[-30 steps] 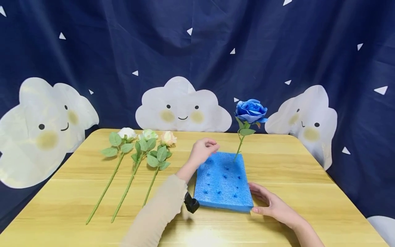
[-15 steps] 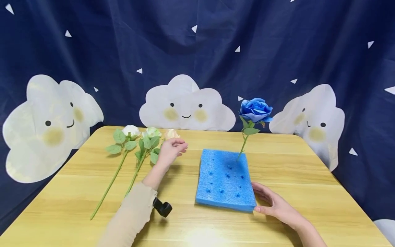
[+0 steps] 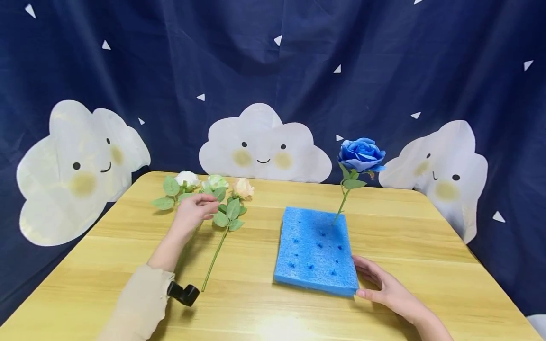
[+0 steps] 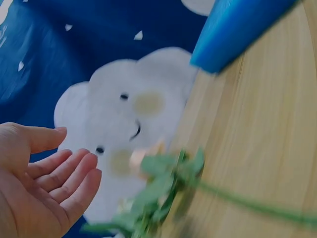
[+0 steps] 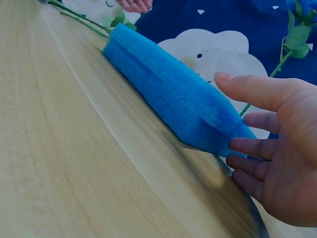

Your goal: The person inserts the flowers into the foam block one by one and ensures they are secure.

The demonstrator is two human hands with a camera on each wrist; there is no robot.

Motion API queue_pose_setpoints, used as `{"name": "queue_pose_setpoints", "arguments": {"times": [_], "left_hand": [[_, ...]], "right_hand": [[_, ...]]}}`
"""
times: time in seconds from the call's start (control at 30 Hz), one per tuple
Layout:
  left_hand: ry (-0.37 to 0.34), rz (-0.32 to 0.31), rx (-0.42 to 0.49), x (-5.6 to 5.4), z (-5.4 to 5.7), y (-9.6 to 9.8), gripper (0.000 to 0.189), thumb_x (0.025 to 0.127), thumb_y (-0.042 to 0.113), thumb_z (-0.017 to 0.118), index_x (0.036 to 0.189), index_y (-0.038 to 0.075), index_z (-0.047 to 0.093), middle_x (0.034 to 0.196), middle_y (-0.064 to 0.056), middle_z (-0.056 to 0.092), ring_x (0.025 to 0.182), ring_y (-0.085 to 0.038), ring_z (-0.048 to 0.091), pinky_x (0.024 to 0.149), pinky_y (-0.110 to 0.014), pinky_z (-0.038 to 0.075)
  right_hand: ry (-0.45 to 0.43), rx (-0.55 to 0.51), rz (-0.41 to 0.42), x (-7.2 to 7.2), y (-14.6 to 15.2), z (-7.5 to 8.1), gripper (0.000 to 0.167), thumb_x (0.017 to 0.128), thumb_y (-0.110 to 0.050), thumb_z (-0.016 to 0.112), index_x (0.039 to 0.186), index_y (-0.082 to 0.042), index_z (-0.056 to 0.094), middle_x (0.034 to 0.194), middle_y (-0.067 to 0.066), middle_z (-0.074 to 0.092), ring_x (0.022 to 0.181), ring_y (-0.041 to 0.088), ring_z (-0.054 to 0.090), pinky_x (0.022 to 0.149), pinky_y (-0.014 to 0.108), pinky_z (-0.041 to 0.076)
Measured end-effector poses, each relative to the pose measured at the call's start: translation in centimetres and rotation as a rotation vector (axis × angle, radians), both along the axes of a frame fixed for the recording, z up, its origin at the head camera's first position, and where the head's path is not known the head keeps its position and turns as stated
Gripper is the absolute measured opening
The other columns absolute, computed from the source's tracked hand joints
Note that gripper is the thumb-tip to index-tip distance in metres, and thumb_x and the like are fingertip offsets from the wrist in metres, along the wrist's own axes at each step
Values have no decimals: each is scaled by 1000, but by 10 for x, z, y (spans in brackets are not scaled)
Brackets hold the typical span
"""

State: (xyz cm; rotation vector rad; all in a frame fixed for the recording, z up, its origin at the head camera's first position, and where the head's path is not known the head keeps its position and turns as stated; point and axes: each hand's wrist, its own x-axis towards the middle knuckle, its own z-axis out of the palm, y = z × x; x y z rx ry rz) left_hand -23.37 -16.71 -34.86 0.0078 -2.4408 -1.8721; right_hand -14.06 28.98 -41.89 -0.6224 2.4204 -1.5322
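Over the stems of the white rose [image 3: 186, 178] and the pale green rose [image 3: 214, 182] hovers my left hand [image 3: 194, 215], its fingers loosely bent. Nothing is in its grasp, as the left wrist view shows. A peach rose [image 3: 243, 188] lies just right of it, leafy stem pointing toward me. My right hand [image 3: 386, 286] rests at the right edge of a blue foam block [image 3: 315, 251], thumb at the near corner and fingers along the side. One blue rose [image 3: 361, 155] stands in the block's far right part, leaning slightly right. Several small holes dot the foam's top.
The wooden table [image 3: 243, 308] carries everything. A dark blue curtain [image 3: 273, 61] with smiling clouds hangs behind it. At the left sleeve cuff sits a black wrist mount [image 3: 183, 292], close to the peach rose's stem end.
My left hand has moved left from the foam block, past the peach rose, to the other two roses. The right hand stays at the block. The head view has shifted slightly.
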Motion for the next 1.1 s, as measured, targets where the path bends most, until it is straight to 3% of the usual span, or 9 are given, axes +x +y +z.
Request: {"name": "queue_pose_setpoints", "arguments": {"times": [0.1, 0.27, 0.37, 0.57, 0.8, 1.1], "left_hand": [[5, 12, -11, 5, -2, -21, 41, 91, 15, 59, 120, -11, 51, 107, -19, 63, 83, -11, 64, 80, -31, 53], [28, 65, -56, 10, -7, -54, 44, 91, 17, 60, 120, -13, 50, 101, -14, 66, 79, -7, 65, 72, -26, 54], [3, 83, -82, 10, -11, -72, 47, 91, 19, 59, 122, -14, 47, 99, -8, 65, 79, -5, 63, 71, -25, 54], [-109, 105, -117, 7, -26, -100, 55, 92, 26, 58, 128, -14, 43, 112, -16, 58, 80, -2, 61, 77, -29, 53], [-210, 105, -97, 7, -39, -113, 52, 92, 17, 58, 125, -19, 41, 92, -7, 64, 73, -8, 62, 69, -28, 54], [-268, 73, -129, 7, -48, -112, 50, 90, 13, 59, 124, -19, 39, 78, 2, 61, 67, -7, 58, 61, -25, 50]], "right_hand": [[12, -1, -2, 1, 0, 1, 64, 87, -6, 63, 139, 9, 28, 139, 29, 34, 117, -7, 40, 95, 11, 31], [26, -1, 3, 2, 1, 0, 63, 87, -5, 62, 139, 9, 29, 138, 30, 34, 117, -7, 40, 95, 11, 31], [21, 0, -2, 1, 2, 0, 63, 87, -6, 62, 139, 8, 28, 139, 30, 34, 117, -8, 39, 95, 12, 31], [5, -3, 5, 0, 5, 0, 64, 88, -7, 61, 140, 8, 27, 139, 30, 33, 117, -9, 38, 95, 11, 30], [-2, -6, 13, 0, 4, 0, 64, 89, -7, 61, 140, 8, 26, 139, 30, 33, 116, -9, 38, 95, 11, 30], [-30, -10, 23, 0, 2, 1, 64, 90, -8, 60, 140, 9, 25, 140, 32, 30, 115, -11, 38, 94, 10, 31]]}}
